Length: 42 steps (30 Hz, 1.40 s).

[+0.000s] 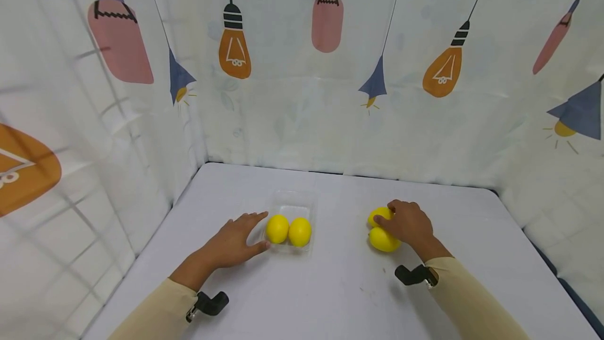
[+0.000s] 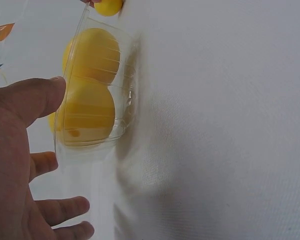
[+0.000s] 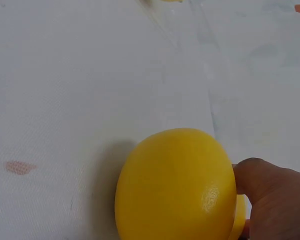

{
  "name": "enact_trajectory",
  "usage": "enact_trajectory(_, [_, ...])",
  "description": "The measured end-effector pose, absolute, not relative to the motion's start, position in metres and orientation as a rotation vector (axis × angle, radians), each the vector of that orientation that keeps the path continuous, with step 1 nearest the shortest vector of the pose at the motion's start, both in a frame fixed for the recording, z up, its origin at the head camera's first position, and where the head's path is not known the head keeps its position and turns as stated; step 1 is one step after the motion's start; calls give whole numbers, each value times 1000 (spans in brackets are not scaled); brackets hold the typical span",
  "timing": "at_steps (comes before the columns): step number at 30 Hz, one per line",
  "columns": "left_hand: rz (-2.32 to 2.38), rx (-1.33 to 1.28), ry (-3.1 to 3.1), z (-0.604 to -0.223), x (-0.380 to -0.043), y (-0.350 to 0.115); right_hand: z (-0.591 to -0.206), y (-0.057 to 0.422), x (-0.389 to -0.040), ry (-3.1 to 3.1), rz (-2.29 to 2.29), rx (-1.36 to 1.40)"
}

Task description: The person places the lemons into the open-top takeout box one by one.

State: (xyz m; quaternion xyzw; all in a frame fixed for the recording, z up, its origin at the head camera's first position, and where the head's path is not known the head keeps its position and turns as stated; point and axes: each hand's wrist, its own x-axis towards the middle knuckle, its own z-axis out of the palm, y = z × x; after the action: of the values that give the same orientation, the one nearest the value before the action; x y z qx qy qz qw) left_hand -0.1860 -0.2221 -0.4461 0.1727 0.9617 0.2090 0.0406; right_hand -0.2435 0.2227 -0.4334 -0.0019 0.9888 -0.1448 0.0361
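Observation:
A clear plastic tray (image 1: 293, 199) on the table holds two yellow lemons (image 1: 277, 229). My left hand (image 1: 236, 241) is at the tray's left side, thumb and fingers spread. In the left wrist view the thumb (image 2: 40, 97) lies against the tray's rim; whether it presses cannot be told. To the right, two more lemons sit close together. My right hand (image 1: 411, 223) has its thumb and fingers around the farther lemon (image 1: 377, 215). The nearer lemon (image 1: 384, 241) lies just below that hand and fills much of the right wrist view, mostly hiding the farther one.
A white cloth covers the table (image 1: 340, 287). Pale curtains (image 1: 292, 114) printed with hanging lamps surround its back and sides. Small brownish marks (image 1: 368, 291) show on the cloth in front of the right-hand lemons. Dark curved pieces (image 1: 212, 303) are attached at both wrists.

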Motion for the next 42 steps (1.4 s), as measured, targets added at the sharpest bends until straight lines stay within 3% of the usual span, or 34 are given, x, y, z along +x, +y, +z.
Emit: enact_trajectory(42, [669,522,2924,-445,-185,-223,-430,214,-258,2804,-828,-231])
